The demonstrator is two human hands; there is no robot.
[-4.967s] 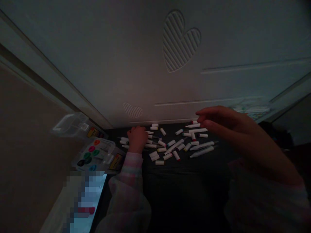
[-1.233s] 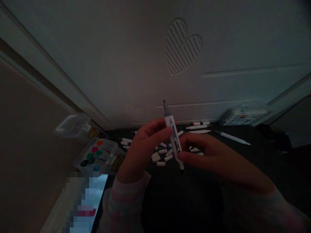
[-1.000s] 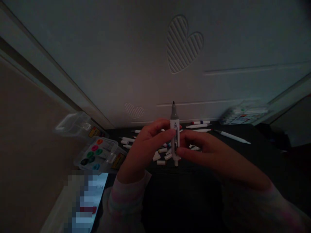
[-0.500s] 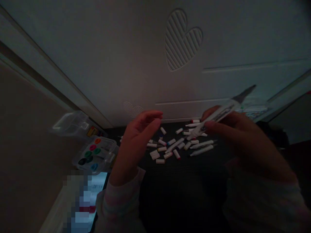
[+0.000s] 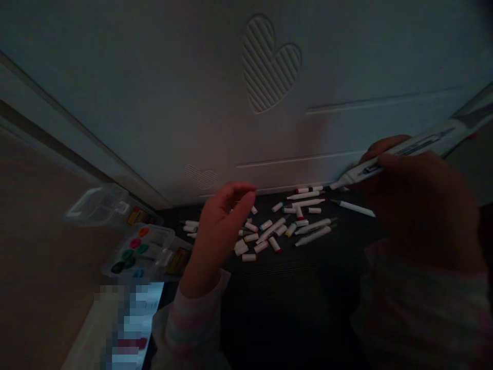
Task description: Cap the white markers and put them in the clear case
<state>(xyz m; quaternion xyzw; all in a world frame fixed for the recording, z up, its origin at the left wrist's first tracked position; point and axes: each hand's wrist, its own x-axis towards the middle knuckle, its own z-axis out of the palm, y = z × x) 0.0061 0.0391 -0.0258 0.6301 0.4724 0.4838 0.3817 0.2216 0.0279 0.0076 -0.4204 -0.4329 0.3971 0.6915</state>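
My right hand (image 5: 416, 200) is closed around a white marker (image 5: 408, 151) that points up and to the right, held at the right side of the view. My left hand (image 5: 221, 218) hovers with its fingers loosely curled and apart, holding nothing, above a scatter of white markers and loose caps (image 5: 269, 228) on the dark floor (image 5: 292, 308). Several uncapped markers (image 5: 314, 231) lie just right of the pile. The scene is very dim.
A clear plastic case (image 5: 144, 252) holding markers with coloured ends sits open at the left, its lid (image 5: 98, 205) behind it. A white door with a heart relief (image 5: 269, 61) stands right behind the pile. A lit, pixelated rectangle (image 5: 131, 318) lies at lower left.
Both hands held one marker upright in the middle; now my right hand has carried it off to the right and my left hand has let go and drifted over the pile.
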